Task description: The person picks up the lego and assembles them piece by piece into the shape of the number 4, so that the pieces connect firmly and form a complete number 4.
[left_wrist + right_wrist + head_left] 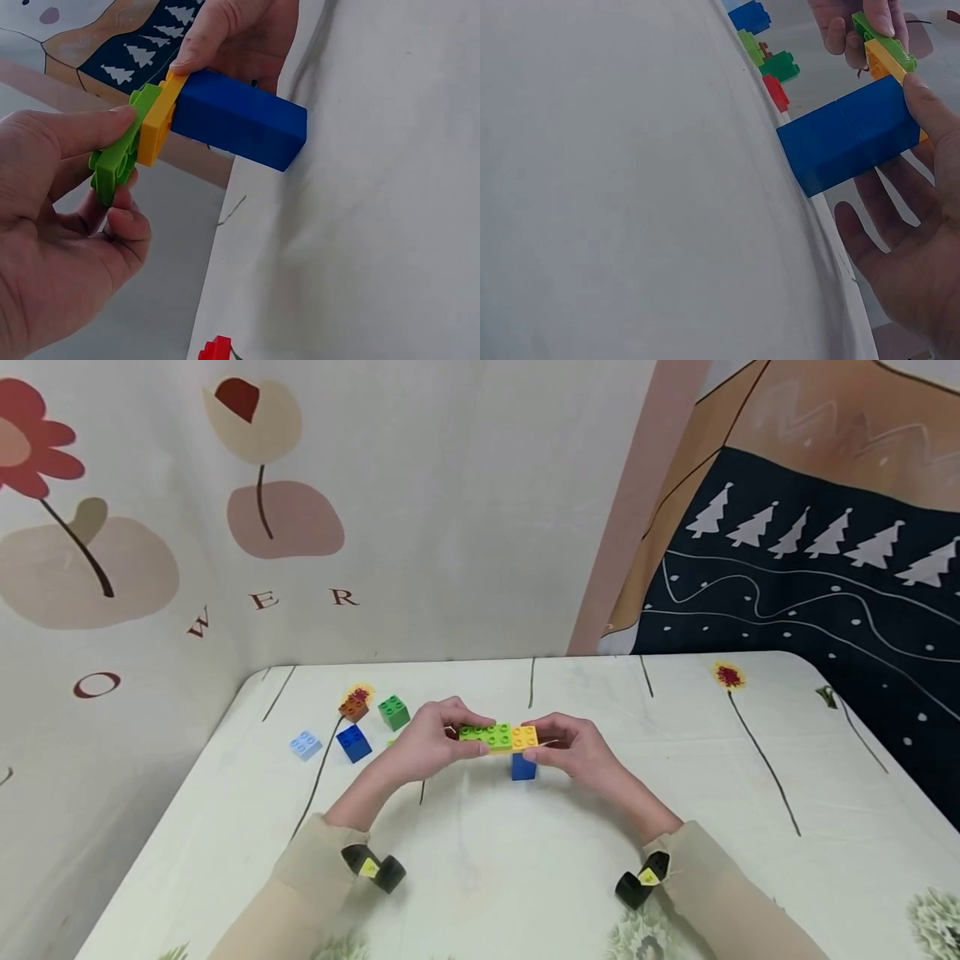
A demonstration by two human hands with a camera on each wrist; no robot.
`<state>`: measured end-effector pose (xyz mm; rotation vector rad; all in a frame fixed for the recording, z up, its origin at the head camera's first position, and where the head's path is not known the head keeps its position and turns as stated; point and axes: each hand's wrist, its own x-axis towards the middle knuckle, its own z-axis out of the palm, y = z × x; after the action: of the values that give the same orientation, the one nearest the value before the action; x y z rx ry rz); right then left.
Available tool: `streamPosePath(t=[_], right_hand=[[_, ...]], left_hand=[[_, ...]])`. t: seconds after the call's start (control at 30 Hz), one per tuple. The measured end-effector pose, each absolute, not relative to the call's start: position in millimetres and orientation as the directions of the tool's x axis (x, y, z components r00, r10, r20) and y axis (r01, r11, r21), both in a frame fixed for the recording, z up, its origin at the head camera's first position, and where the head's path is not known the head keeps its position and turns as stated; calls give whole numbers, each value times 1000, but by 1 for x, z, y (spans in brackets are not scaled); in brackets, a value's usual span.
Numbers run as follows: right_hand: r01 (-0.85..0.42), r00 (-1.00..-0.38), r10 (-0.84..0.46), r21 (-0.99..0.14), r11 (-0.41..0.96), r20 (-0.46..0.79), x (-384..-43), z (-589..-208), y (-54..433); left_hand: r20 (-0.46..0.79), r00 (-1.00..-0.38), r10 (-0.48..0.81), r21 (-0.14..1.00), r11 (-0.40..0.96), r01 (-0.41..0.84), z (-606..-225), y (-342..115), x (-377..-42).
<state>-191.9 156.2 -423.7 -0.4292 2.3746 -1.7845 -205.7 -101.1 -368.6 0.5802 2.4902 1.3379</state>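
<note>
Two hands meet at a small brick build over the table (pixel 465 860).
From the left, a light blue brick (pixel 305 745), a dark blue brick (pixel 354 744), a brown brick (pixel 354 708) and a green brick (pixel 393 713) lie apart; next, the left hand (pixel 426 747) pinches a lime brick (pixel 487 737) overlapping the left part of a yellow brick (pixel 525 738), which tops an upright blue stack (pixel 523 767); the right hand (pixel 581 750) pinches the yellow brick's right end.

- In the head view, a light-green brick (pixel 391 742) is mostly hidden by the left hand (pixel 431 742).
- The blue stack's upper part (pixel 523 760) is covered by the yellow brick (pixel 525 737) there.
- A red brick (pixel 215 350) is cut off by the left wrist view's bottom edge.
</note>
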Motion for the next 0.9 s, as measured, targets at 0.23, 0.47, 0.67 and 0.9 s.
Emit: streamPosePath(t=[0.23, 0.47, 0.67, 0.9], right_hand=[[-148, -950, -307, -955, 257, 64, -192, -423, 158], [-144, -948, -312, -956, 255, 60, -192, -423, 157], [-139, -952, -302, -953, 268, 54, -194, -424, 155], [-125, -954, -296, -957, 263, 43, -193, -425, 155]], left_hand=[[-22, -870, 493, 827, 498, 262, -364, -100, -210], [-39, -879, 475, 830, 506, 236, -365, -101, -207], [-16, -896, 444, 816, 523, 245, -368, -102, -204], [29, -898, 439, 779, 553, 295, -372, -107, -199]])
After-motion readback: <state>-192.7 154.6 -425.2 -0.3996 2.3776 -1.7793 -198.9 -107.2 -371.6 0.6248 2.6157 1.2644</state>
